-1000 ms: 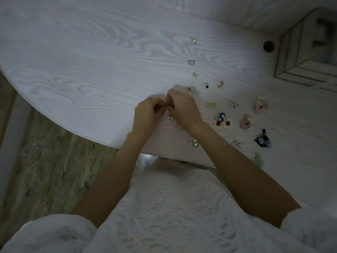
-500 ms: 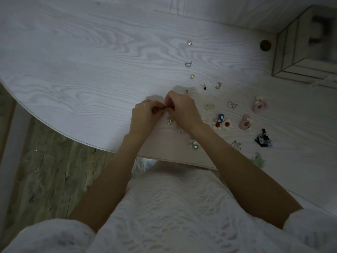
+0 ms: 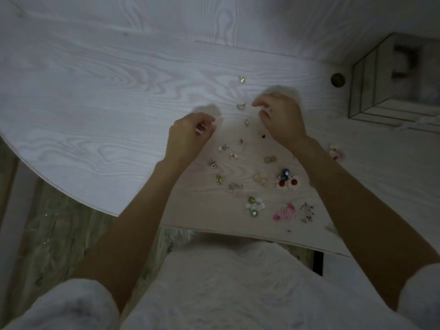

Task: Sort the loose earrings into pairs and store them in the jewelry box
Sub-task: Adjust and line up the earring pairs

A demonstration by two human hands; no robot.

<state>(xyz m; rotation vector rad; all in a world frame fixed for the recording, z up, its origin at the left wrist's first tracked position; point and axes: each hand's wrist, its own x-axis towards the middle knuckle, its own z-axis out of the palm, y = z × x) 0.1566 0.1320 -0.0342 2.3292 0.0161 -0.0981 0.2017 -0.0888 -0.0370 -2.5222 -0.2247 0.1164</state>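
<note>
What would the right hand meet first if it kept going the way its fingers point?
The right hand points its curled fingers left. Just past the fingertips lies the small crescent-shaped gold earring on the table, probably the first thing met. Height above the table is unclear, so the hand might pass over it.

loose earrings (image 3: 256, 182) lie scattered flat on the white wood-grain table: small gold pieces in a line at the far end (image 3: 241, 106), red-centred flower studs (image 3: 288, 182) beside a blue one, green-and-white discs (image 3: 254, 207) and a pink cluster (image 3: 285, 212) near the front edge. jewelry box (image 3: 390, 82), glass-sided, stands far right, well apart.
</note>
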